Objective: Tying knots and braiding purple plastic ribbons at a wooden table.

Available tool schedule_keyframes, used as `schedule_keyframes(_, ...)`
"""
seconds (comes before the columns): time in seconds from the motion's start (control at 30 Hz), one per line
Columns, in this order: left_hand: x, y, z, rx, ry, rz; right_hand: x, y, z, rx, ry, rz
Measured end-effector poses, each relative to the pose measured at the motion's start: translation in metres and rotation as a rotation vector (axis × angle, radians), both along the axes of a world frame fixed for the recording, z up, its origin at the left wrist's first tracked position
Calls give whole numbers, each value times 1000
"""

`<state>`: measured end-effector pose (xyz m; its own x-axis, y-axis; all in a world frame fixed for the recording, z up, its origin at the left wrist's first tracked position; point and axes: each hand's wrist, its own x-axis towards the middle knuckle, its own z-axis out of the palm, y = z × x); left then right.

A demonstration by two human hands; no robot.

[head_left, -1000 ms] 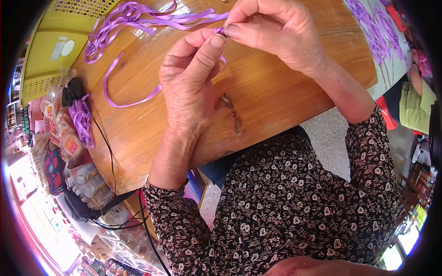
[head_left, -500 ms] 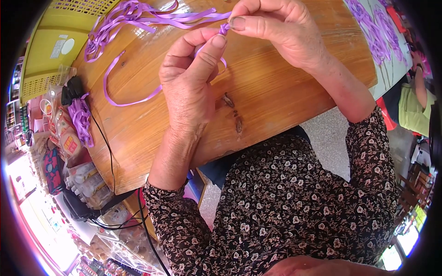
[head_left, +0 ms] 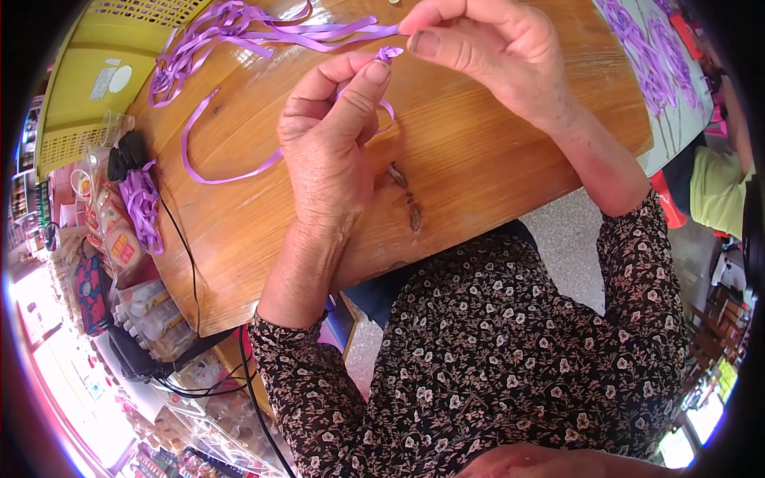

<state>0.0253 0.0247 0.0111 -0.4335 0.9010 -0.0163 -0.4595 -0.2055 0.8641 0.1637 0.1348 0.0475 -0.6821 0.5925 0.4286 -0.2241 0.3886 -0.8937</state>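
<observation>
My left hand (head_left: 331, 131) pinches a small folded purple ribbon knot (head_left: 389, 53) between thumb and forefinger. From that hand a ribbon tail (head_left: 231, 182) curves leftward over the wooden table (head_left: 478, 175); a small loop shows beside the fingers. Just right of the knot, apart from it, my right hand (head_left: 502, 60) has its thumb and forefinger tips close together in a pinch; whether anything is between them cannot be made out. A tangle of loose purple ribbons (head_left: 231, 28) lies behind, one strand reaching to the right fingertips.
A yellow plastic basket (head_left: 88, 88) stands at the far left. Beside the table's left edge are a purple ribbon bundle (head_left: 141, 205), a black cable (head_left: 179, 231) and bagged items (head_left: 155, 319). More purple ribbons (head_left: 649, 56) lie at right, near a person in a yellow-green top (head_left: 713, 187).
My right hand has come off the knot and moved slightly right. The knot's tip now shows, with a small folded end. My left hand keeps its pinch almost in place.
</observation>
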Motion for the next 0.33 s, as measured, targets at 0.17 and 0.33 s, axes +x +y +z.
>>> schedule_keyframes(0.17, 1, 1, -1, 7, 1, -34, -19, 31, -32, 750, 436, 81)
schedule_keyframes(0.33, 0, 0, -3, 13, 12, -55, -15, 28, -50, 308, 413, 182)
